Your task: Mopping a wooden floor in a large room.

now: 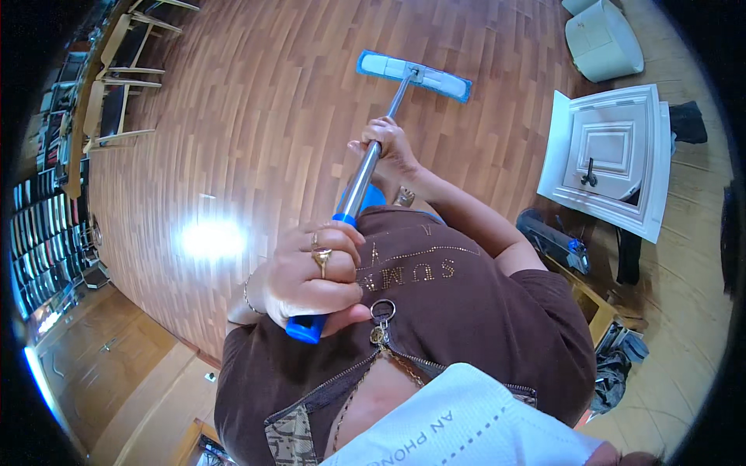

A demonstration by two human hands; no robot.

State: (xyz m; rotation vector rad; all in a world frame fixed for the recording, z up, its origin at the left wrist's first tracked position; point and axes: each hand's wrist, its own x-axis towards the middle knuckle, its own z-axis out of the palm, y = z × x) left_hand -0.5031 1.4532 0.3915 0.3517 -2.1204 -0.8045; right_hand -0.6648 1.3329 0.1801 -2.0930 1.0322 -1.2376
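A flat mop [361, 180] with a silver pole slants away from my chest toward the far floor. My left hand [315, 268], wearing a ring and a bracelet, is wrapped around the blue grip at the pole's top end. Farther down, my right hand [391, 147] closes around the metal pole. The rectangular mop head [443, 82], pale on top with a blue fringed edge, lies on the wood-look floor [264, 101], turned slightly at an angle. Something blue, partly hidden, shows behind the pole near my right wrist.
Chairs [124, 109] stand along the far left beside packed shelves [47, 241]. On the right are a white panelled cabinet [606, 151] with a dark handle and a rounded cream piece [602, 43]. A dark object [553, 241] sits near my right elbow. Light glares off the floor at left.
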